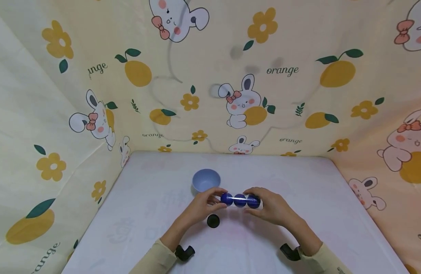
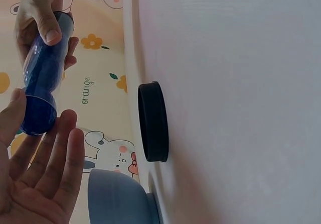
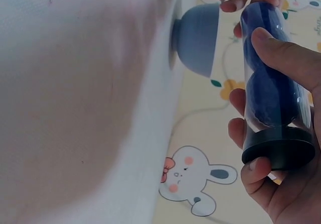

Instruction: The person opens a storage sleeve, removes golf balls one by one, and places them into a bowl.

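A clear tube (image 1: 240,200) with blue balls in a row inside is held level between both hands over the table. My right hand (image 1: 270,205) grips its right end, where a black cap (image 3: 278,147) closes it. At the tube's left end a blue ball (image 2: 39,116) sticks out past the rim. The thumb and fingertips of my left hand (image 1: 207,203) pinch that ball from either side, the other fingers stretched out below. A loose black cap (image 1: 213,221) stands on the table below the left hand.
A light blue bowl (image 1: 206,181) stands on the white table (image 1: 155,213) just beyond the left hand. Cloth printed with rabbits and oranges (image 1: 210,76) walls the table at the back and sides. Small black devices (image 1: 185,253) sit at both wrists.
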Tool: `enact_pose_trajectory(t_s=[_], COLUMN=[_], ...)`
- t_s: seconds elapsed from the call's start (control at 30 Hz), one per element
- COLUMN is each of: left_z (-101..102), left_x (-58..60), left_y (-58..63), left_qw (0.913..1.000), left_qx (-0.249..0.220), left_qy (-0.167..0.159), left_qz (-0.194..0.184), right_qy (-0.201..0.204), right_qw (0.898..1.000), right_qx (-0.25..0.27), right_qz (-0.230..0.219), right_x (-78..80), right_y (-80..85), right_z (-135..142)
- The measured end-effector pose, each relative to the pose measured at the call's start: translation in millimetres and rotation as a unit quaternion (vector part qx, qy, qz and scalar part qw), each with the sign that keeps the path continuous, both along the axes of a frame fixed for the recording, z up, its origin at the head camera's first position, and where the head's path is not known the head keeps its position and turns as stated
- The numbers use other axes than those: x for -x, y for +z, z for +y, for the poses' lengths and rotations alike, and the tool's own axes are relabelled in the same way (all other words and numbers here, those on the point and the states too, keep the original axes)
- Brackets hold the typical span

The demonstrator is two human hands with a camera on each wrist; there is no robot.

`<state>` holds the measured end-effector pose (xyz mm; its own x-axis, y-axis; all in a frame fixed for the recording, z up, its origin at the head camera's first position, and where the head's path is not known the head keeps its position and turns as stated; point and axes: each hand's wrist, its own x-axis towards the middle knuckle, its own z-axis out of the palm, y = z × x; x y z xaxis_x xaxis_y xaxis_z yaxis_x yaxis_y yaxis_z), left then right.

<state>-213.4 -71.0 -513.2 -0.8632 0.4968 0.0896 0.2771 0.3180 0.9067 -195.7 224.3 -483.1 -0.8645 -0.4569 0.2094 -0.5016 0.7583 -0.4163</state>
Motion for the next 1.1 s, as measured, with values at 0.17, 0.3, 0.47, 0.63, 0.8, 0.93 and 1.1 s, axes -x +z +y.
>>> enact_pose_trajectory(t_s=[0.17,0.3,0.47,0.63,0.8,0.93,1.1], left_z=[-1.1,-2.3,-4.1,-8.2,-15.2,-20.6,-25.1], left_x=[0.7,1.4,2.2,4.0,9.0,14.6,19.4], left_y=[2.6,5.1,7.9,10.3,11.5,12.6,14.0], left_qw=[1.0000,0.9997,0.9994,0.9990,0.9974,0.9946,0.9908], left_qx=[0.004,0.013,0.020,0.024,0.024,0.032,0.056], left_qy=[0.004,0.016,0.027,0.033,0.039,0.052,0.078], left_qz=[-0.006,-0.013,-0.005,0.016,0.057,0.084,0.095], right_qy=[-0.003,-0.004,-0.001,0.012,0.019,0.024,0.032], right_qw=[1.000,1.000,0.999,0.998,0.997,0.996,0.996], right_qx=[0.004,0.012,0.031,0.049,0.064,0.073,0.078], right_qz=[-0.007,-0.013,-0.016,-0.023,-0.032,-0.037,-0.033], right_x=[-0.3,0.6,1.8,2.8,2.8,2.4,3.3], right_y=[-0.5,-1.4,-3.6,-6.3,-7.8,-9.4,-12.2], right_z=[0.6,1.7,6.1,9.7,10.5,10.3,10.7])
